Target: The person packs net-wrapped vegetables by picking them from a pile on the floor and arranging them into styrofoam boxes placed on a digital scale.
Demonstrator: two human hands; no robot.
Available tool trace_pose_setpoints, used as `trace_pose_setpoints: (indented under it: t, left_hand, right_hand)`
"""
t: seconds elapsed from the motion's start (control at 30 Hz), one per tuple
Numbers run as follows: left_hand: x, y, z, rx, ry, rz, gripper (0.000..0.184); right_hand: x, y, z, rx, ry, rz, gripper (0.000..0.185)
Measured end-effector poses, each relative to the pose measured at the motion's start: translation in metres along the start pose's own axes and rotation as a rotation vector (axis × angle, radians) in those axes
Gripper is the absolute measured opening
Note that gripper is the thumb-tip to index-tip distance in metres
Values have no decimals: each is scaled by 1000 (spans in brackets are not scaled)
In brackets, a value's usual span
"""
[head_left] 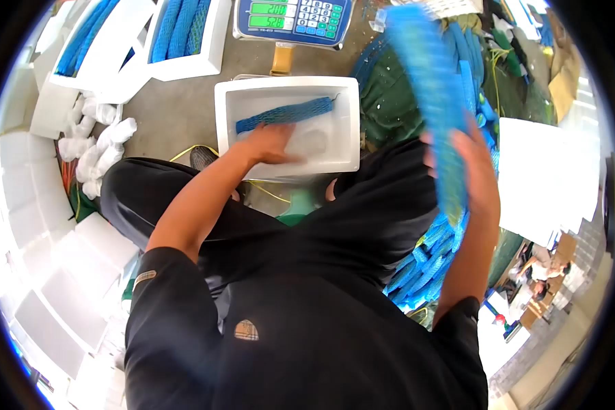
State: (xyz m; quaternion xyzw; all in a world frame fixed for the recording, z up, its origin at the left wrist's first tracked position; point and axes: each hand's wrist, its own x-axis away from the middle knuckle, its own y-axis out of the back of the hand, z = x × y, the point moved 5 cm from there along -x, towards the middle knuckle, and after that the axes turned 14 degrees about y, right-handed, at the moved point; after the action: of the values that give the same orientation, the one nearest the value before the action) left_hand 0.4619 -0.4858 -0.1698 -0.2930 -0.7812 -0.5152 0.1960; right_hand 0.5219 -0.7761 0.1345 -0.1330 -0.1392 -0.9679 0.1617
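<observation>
A white foam box (288, 167) sits in front of me, with a long blue net-wrapped item (287, 113) lying inside along its far side. Over that box is my left hand (270, 142), fingers apart and partly blurred, at the near edge of the item. Whether it touches the netting I cannot tell. On the right, my right hand (475, 167) grips the lower part of another long blue net-wrapped item (430, 89), which is raised upright and smeared by motion. Yellow-green shows through its mesh; what the netting covers is unclear.
A digital scale (294, 20) stands beyond the box. Foam boxes (212, 58) with similar blue items are at the upper left, near white wrapped bundles (99, 143). A pile of blue netted items (430, 263) lies by my right leg, beside white foam sheets (547, 178). People (543, 270) are farther right.
</observation>
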Motion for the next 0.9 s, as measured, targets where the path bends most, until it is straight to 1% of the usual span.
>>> trace_pose_setpoints:
  t: [0.03, 0.1, 0.17, 0.23, 0.3, 0.33, 0.4, 0.43, 0.5, 0.53, 0.57, 0.63, 0.67, 0.7, 0.77, 0.8, 0.83, 0.87, 0.9]
  left_hand:
    - [16, -9, -5, 92, 125, 170, 114]
    - [54, -5, -22, -26, 102, 120, 106]
    - [48, -29, -11, 44, 100, 70, 94]
    - [48, -48, -5, 74, 100, -12, 80]
    - [49, -52, -2, 42, 87, -126, 66]
    - [50, -53, -2, 29, 81, -182, 59]
    - [66, -34, -9, 4, 35, -218, 65]
    - [75, -18, -13, -11, 10, -235, 69]
    - [91, 22, -19, 27, -101, -431, 79]
    - [94, 34, -19, 46, -160, -529, 84]
    - [86, 27, -9, -27, -139, -544, 111]
    - [84, 9, 5, -115, -140, -437, 128]
    - [85, -2, 8, -145, -49, -278, 135]
    - [79, -12, 13, -108, -50, -301, 127]
    - [69, -13, 11, -78, -41, -318, 118]
    - [68, -13, 16, -11, -24, -313, 115]
    - [67, -7, 16, 52, -22, -309, 112]
    - [61, -10, 17, 48, -44, -268, 110]
    - [52, -19, 22, 28, -73, -245, 112]
  right_hand:
    - [-19, -29, 0, 57, -48, 103, 62]
    - [-59, -85, -32, 148, 183, 454, 64]
    - [-85, -132, -66, 449, 259, 718, 66]
    - [-97, -174, -101, 794, 363, 762, 65]
    - [-107, -201, -151, 881, 523, 631, 60]
    - [-108, -211, -177, 964, 548, 596, 58]
    - [-103, -223, -215, 1126, 587, 526, 53]
    - [-98, -227, -216, 1118, 627, 495, 52]
    - [-89, -232, -215, 1099, 707, 425, 49]
    - [-89, -236, -218, 1053, 678, 436, 49]
    - [-93, -238, -222, 1010, 647, 443, 50]
    - [-97, -237, -233, 925, 584, 454, 51]
    - [-92, -237, -244, 876, 496, 555, 54]
    - [-92, -235, -247, 880, 519, 536, 56]
    - [-91, -234, -246, 883, 565, 502, 59]
    - [-94, -234, -246, 844, 564, 474, 59]
    - [-98, -238, -246, 866, 469, 550, 58]
    - [-101, -238, -248, 887, 356, 609, 57]
    - [-102, -237, -250, 885, 368, 595, 56]
